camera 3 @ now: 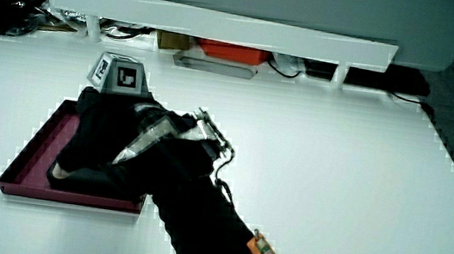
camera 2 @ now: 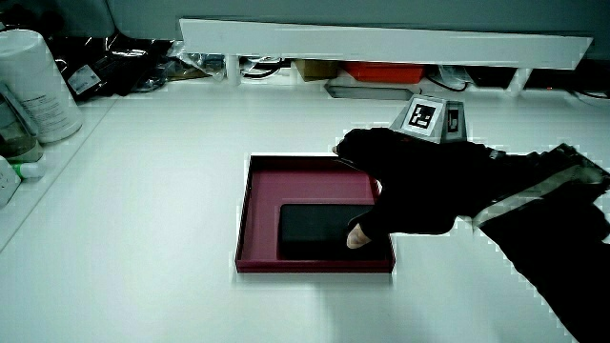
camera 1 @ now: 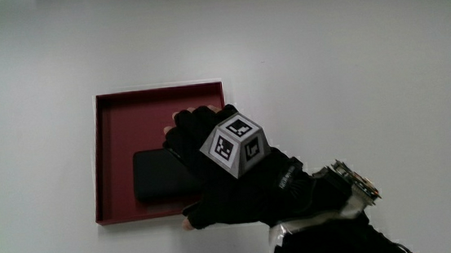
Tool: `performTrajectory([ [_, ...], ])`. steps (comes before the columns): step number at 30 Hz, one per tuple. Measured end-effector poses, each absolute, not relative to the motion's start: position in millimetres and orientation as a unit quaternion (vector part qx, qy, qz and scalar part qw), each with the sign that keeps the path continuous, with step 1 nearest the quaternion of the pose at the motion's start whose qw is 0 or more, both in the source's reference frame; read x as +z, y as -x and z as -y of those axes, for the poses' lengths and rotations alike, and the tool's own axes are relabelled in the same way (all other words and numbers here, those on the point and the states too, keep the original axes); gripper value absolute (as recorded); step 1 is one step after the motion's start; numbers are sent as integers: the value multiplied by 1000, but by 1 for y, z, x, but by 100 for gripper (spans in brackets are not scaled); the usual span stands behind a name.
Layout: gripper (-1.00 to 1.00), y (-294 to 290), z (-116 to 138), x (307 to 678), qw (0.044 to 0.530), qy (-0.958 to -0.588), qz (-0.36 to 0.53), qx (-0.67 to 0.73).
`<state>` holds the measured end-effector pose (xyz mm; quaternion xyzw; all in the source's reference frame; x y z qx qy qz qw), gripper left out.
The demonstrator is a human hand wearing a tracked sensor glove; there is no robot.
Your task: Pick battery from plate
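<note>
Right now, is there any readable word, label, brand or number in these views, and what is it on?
No readable text in any view.
Cube on the hand: black and white coded patterns, not letters.
White bottle at the table's edge in a side view: printed label, too small to read.
Battery and red plate: no markings visible.
</note>
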<state>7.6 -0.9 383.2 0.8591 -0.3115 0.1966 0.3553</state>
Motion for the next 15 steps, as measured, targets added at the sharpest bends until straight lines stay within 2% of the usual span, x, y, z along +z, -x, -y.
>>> performTrajectory([
  [7, 0, 4, 16, 403, 377, -855, 296, 195],
  [15, 0, 12, 23, 433, 389, -856, 278, 196],
])
